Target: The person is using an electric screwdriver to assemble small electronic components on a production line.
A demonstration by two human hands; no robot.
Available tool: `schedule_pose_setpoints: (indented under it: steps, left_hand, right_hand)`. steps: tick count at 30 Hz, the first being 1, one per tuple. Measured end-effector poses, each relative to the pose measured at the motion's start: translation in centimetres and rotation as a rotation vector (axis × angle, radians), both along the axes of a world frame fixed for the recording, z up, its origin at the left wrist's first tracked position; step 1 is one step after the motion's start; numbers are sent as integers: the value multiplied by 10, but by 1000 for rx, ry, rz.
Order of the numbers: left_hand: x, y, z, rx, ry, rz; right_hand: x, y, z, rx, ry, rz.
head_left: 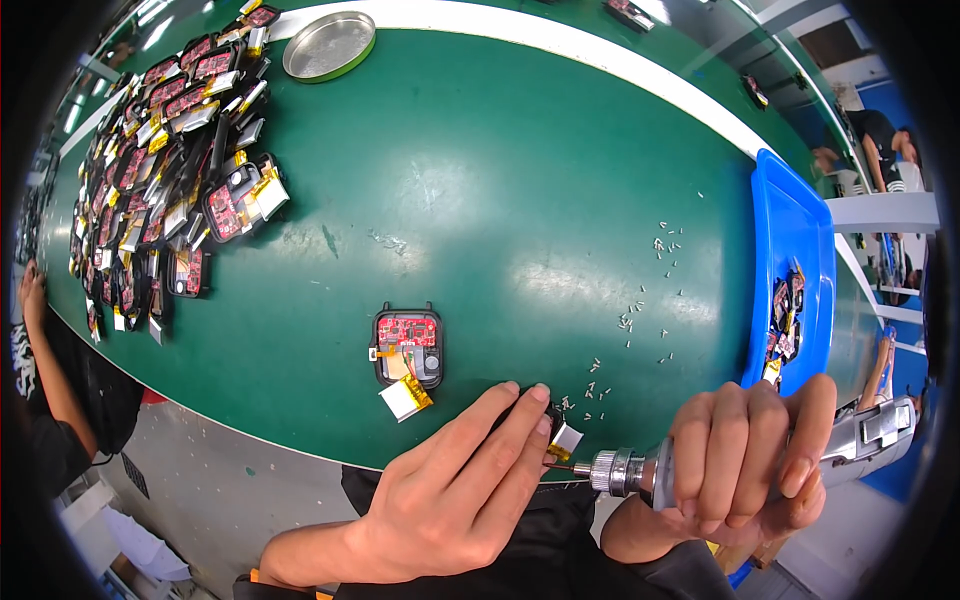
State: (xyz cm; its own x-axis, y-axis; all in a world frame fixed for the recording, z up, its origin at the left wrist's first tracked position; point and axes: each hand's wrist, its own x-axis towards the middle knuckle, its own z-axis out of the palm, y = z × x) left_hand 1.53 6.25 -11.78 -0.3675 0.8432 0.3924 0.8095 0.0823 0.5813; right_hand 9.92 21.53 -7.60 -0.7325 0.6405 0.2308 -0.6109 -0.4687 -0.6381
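Observation:
My left hand lies over a small black housing near the front edge of the table, its fingers closed down on it. Most of that housing is hidden; a silver battery pouch with yellow tape sticks out past my fingertips. My right hand wraps around a grey electric screwdriver. The screwdriver's bit points left and reaches the housing beside my left fingers. Just beyond my left hand, a second black housing lies open, with a red circuit board and a silver battery hanging out.
Loose screws are scattered right of centre on the green table. A blue tray at the right holds several assemblies. At far left stands a heap of similar housings, near a round metal tin. Another person's arm shows at the left edge.

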Motion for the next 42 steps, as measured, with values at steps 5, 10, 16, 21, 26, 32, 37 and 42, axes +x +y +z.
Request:
schedule_pose_setpoints:
  steps: [5,10,16,21,26,32,37,42]
  left_hand:
    - [0,1,0,3,-5,-1]
    - [-1,1,-1,2,-6,-3]
    - [-1,0,0,-9,-11,-16]
    - [-4,-2,11,-88,-91,-43]
    - [-10,-3,10,-127,7,-114]
    - [-9,-3,9,-121,46,-101]
    - [-7,-2,9,-115,62,-105]
    - [-7,0,6,-88,78,-122]
  right_hand:
    - [3,7,5,29,-85,72]
    - [10,10,4,16,-128,148]
    - [8,12,3,13,-115,171]
    - [10,14,3,3,-90,92]
    - [7,16,2,52,-148,65]
    - [5,17,-2,75,-201,128]
    - [7,17,-2,76,-176,154]
    - [-7,11,0,183,-209,168]
